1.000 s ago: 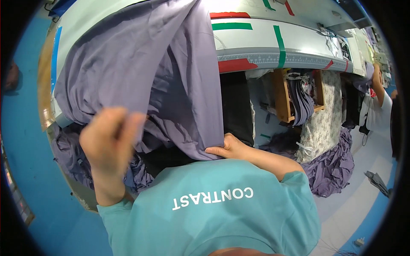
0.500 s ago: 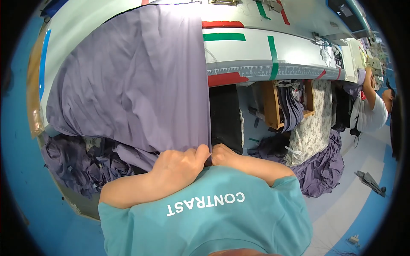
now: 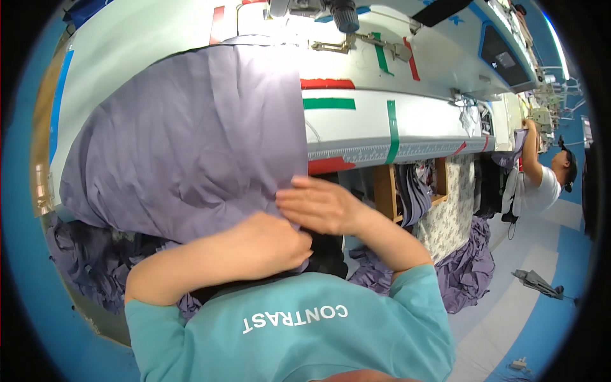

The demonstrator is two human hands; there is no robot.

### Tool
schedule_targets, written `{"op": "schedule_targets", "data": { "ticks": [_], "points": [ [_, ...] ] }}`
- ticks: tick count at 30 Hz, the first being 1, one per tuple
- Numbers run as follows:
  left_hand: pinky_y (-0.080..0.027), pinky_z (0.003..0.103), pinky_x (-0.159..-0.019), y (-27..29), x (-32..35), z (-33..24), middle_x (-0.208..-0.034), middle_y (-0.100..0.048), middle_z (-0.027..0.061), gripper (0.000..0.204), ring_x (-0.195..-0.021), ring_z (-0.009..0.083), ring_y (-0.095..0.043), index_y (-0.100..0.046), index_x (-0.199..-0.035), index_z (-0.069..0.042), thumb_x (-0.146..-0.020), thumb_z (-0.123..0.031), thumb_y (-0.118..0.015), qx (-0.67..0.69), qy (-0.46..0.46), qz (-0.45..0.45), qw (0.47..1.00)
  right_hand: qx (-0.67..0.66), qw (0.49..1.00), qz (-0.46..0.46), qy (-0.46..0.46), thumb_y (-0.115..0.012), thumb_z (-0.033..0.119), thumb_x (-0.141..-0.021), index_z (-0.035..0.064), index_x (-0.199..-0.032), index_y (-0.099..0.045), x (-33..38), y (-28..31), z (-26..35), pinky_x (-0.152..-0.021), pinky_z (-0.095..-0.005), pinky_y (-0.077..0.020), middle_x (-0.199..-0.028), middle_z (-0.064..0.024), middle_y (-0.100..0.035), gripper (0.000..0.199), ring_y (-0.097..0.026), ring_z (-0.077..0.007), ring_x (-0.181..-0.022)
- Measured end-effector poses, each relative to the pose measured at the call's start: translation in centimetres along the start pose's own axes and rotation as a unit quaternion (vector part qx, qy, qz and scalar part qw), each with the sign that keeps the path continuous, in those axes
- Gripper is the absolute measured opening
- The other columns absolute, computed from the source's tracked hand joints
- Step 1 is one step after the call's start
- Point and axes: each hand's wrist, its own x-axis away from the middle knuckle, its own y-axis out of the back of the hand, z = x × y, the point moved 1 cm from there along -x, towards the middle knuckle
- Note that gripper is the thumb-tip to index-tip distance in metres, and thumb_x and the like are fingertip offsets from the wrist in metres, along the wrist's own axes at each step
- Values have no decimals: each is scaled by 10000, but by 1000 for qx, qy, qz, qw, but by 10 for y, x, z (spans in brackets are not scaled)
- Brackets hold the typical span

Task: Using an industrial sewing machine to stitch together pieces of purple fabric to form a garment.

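Observation:
A wide purple-grey fabric panel (image 3: 178,134) spreads over the white sewing table and hangs down over the front edge toward my body. Low on the panel, close to my shirt, my left hand (image 3: 273,243) is closed with its fingers curled around the cloth near the right edge. My right hand (image 3: 321,205) lies with fingers stretched out and pressed together, flat on the fabric just above the left one. Its thumb side and fingertips point left. The panel's far edge reaches up near the sewing machine (image 3: 344,16).
A ruler strip (image 3: 420,149) with red and green tape runs along the table's front edge. Below it hangs a wooden drawer (image 3: 384,191) holding purple strips. Crumpled purple cloth (image 3: 468,267) lies right and left. A co-worker (image 3: 541,184) sits at the far right.
My right hand has let go of the fabric's lower edge and risen to lie flat on it. The panel has slid toward me, and my left hand stays closed on it.

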Motion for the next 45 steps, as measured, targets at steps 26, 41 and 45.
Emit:
{"op": "schedule_targets", "data": {
  "ticks": [26,41,45],
  "points": [
    [-527,345,-784,137,-33,173,-954,-619,32,288,-967,213,-571,-640,-1104,-108,-817,-119,-662,-246,74,-496,829,-44,998,-17,-45,-664,62,-795,19,-941,-702,-23,16,-20,-943,-382,-535,-1031,-110,-705,157,-684,-220,-1013],
    [-515,317,-855,153,-44,198,-1193,-654,-28,301,-1026,187,-566,-664,-1121,-102,-822,-88,-631,-233,54,-512,825,-88,992,-1,-95,-630,76,-825,37,-968,-719,-40,30,-35,-953,-360,-521,-1031,-96,-720,173,-682,-215,-1040],
    [-518,310,-858,160,-43,202,-1181,-661,-36,283,-1023,178,-568,-674,-1092,-108,-812,-85,-638,-244,62,-506,825,-72,992,-28,-102,-632,70,-828,40,-970,-721,-41,24,-35,-950,-357,-525,-1040,-89,-720,171,-682,-212,-1043]
  ]
}}
